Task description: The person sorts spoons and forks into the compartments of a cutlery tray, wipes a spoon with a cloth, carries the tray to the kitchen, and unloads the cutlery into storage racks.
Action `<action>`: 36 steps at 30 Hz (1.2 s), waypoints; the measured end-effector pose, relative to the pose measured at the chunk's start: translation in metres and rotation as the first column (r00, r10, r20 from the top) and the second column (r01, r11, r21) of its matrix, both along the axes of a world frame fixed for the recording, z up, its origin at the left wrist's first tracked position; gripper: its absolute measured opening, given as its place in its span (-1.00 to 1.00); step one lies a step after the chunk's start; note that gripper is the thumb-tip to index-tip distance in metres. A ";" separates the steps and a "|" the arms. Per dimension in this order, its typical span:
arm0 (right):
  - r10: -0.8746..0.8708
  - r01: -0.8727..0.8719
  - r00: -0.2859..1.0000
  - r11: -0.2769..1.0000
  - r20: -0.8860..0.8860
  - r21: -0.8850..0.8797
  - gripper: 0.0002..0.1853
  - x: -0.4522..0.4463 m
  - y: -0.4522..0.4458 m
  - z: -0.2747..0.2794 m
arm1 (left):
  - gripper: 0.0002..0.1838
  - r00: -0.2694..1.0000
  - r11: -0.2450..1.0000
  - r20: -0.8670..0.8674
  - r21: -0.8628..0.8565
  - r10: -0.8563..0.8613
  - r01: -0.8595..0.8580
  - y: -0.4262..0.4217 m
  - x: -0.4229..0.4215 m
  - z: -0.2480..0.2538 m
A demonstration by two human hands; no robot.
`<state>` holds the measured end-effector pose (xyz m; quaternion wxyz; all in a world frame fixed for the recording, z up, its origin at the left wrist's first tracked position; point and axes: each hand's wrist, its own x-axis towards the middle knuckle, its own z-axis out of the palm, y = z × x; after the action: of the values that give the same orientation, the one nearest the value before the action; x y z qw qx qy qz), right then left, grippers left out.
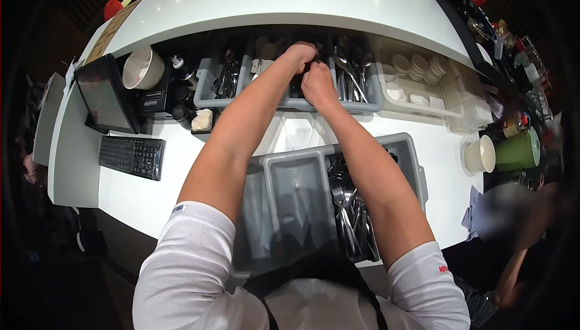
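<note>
A: so where are the hands in this one?

B: both way up at the back, left hand (304, 52) a bit farther in than right hand (318, 82), close together over the grey cutlery bins (362, 107). fingers look curled, but can't tell how tight or if they've got hold of anything.

A: and the cutlery?

B: metal spoons (356, 71) just right of the hands, plus a pile of forks and other cutlery (347, 212) in the near grey tray (418, 170), under the right forearm.
</note>
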<state>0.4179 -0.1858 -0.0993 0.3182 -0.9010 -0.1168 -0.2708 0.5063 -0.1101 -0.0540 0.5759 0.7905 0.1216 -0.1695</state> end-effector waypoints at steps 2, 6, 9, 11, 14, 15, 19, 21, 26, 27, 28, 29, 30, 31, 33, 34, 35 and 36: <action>0.059 -0.060 0.996 0.998 -0.059 -0.010 -0.77 -0.005 -0.003 0.006 | -0.62 0.999 0.999 0.026 0.016 -0.047 0.046 0.003 -0.015 0.013; 0.209 -0.204 0.968 0.978 -0.143 0.047 -0.73 -0.032 -0.028 0.048 | -0.46 0.983 0.995 0.150 -0.001 -0.101 0.103 0.011 -0.057 0.040; 0.197 -0.199 0.977 0.980 -0.085 -0.016 -0.69 -0.066 -0.083 0.092 | -0.25 0.869 0.962 0.412 0.110 -0.273 0.250 0.023 -0.118 0.048; 0.123 -0.118 0.938 0.992 -0.324 0.036 -0.66 -0.105 -0.131 0.132 | -0.37 0.825 0.922 0.413 0.153 -0.386 0.355 0.038 -0.166 0.044; -0.089 0.006 0.896 0.982 -0.434 -0.191 -0.67 -0.169 -0.192 0.170 | -0.52 0.736 0.803 0.338 0.358 -0.587 0.476 0.044 -0.252 0.069; -0.181 0.036 0.848 0.957 -0.499 -0.287 -0.69 -0.194 -0.205 0.178 | -0.55 0.729 0.806 0.346 0.286 -0.591 0.518 0.046 -0.267 0.057; -0.272 0.026 0.585 0.948 -0.764 -0.318 -0.65 -0.290 -0.210 0.138 | -0.55 0.720 0.785 0.319 0.172 -0.616 0.595 0.025 -0.334 0.069; -0.313 -0.005 0.519 0.929 -0.796 -0.369 -0.51 -0.318 -0.204 0.107 | -0.55 0.659 0.745 0.351 0.256 -0.665 0.616 0.017 -0.351 0.071; -0.421 0.125 0.538 0.896 -0.730 -0.425 -0.45 -0.328 -0.204 0.048 | -0.52 0.618 0.720 0.372 0.309 -0.693 0.621 0.009 -0.370 0.072; -0.430 0.126 0.553 0.890 -0.713 -0.438 -0.43 -0.328 -0.201 0.047 | -0.52 0.642 0.732 0.356 0.271 -0.680 0.625 0.007 -0.373 0.071; -0.418 0.131 0.523 0.900 -0.743 -0.415 -0.41 -0.325 -0.200 0.047 | -0.52 0.666 0.744 0.336 0.230 -0.666 0.628 0.005 -0.376 0.069; -0.406 0.136 0.492 0.910 -0.771 -0.393 -0.40 -0.317 -0.201 0.049 | -0.52 0.690 0.756 0.316 0.187 -0.651 0.628 0.004 -0.380 0.067; -0.394 0.140 0.461 0.917 -0.795 -0.373 -0.38 -0.312 -0.202 0.053 | -0.52 0.672 0.745 0.328 0.207 -0.664 0.635 0.003 -0.383 0.064; -0.412 0.161 0.475 0.909 -0.777 -0.384 -0.37 -0.307 -0.206 0.043 | -0.53 0.655 0.735 0.341 0.227 -0.674 0.639 0.003 -0.385 0.060; -0.433 0.172 0.464 0.900 -0.773 -0.401 -0.39 -0.309 -0.208 0.043 | -0.52 0.639 0.728 0.355 0.250 -0.682 0.639 0.006 -0.390 0.059; -0.441 0.174 0.459 0.896 -0.771 -0.408 -0.40 -0.309 -0.206 0.044 | -0.52 0.640 0.729 0.355 0.254 -0.682 0.635 0.009 -0.392 0.060; -0.443 0.163 0.464 0.894 -0.767 -0.418 -0.44 -0.310 -0.206 0.047 | -0.52 0.642 0.731 0.355 0.259 -0.680 0.631 0.012 -0.394 0.060; -0.444 0.150 0.468 0.892 -0.764 -0.427 -0.48 -0.312 -0.205 0.051 | -0.52 0.669 0.749 0.340 0.241 -0.661 0.617 0.016 -0.397 0.061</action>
<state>0.1062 -0.3911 -0.0482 0.1405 -0.9598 0.1735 0.1703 0.1091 -0.0936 0.0069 0.4491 0.8290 -0.2762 -0.1867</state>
